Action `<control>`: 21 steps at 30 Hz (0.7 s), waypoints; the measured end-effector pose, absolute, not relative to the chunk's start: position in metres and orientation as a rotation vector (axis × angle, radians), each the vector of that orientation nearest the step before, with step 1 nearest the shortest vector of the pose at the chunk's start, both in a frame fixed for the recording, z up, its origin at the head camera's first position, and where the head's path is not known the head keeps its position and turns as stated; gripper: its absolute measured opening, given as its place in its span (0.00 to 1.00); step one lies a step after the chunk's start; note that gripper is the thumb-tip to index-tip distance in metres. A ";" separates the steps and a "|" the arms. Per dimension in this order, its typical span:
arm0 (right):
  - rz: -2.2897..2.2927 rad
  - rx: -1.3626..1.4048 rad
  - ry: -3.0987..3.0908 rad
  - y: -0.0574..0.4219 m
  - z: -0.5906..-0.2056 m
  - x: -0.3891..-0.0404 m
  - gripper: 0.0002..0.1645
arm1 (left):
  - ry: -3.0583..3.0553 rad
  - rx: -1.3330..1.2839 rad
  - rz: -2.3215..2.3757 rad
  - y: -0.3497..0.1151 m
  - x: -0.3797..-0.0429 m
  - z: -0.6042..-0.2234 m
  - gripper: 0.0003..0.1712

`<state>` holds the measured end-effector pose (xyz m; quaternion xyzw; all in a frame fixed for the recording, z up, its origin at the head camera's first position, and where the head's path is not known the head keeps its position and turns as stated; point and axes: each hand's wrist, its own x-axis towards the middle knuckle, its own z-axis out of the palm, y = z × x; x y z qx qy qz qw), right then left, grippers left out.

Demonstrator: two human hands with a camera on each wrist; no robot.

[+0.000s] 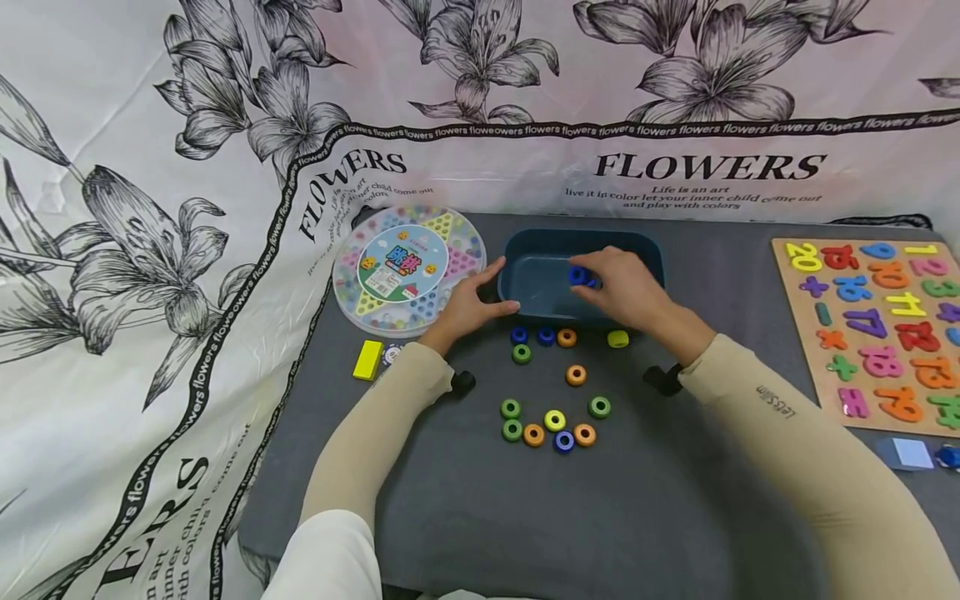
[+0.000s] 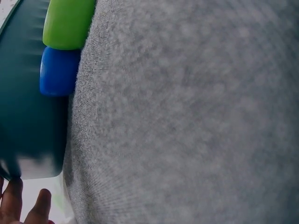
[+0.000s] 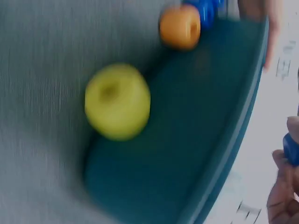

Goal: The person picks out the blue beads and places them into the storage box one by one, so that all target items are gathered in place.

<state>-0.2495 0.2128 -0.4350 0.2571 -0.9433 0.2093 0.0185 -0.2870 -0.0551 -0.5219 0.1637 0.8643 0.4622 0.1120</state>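
Observation:
My right hand (image 1: 628, 287) is over the dark teal tray (image 1: 540, 283), pinching a blue ring bead (image 1: 577, 276) between thumb and fingertips. A second patch of blue shows just below that bead by the fingers. In the right wrist view, the pinched blue bead (image 3: 291, 149) appears at the right edge, above the tray rim. My left hand (image 1: 467, 308) lies at the tray's left end, thumb and index finger spread and touching its side. Just in front of the tray are blue beads (image 1: 546, 336), an orange bead (image 1: 566, 337) and a yellow bead (image 1: 618, 339).
Several green, orange, yellow and blue beads (image 1: 554, 420) lie nearer on the grey table (image 1: 600, 517). A round game board (image 1: 348, 275) sits left of the tray, with a yellow block (image 1: 367, 360) before it. A number puzzle board (image 1: 813, 358) lies at right.

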 end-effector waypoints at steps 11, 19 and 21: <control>0.619 0.282 -3.005 0.262 -0.428 -0.285 0.29 | 2.524 0.471 1.366 -0.055 -0.288 -0.521 0.48; 0.651 0.272 -3.040 0.261 -0.432 -0.285 0.29 | 2.521 0.458 1.364 -0.055 -0.289 -0.523 0.48; 0.651 0.286 -3.036 0.259 -0.432 -0.285 0.29 | 2.521 0.454 1.368 -0.055 -0.289 -0.524 0.48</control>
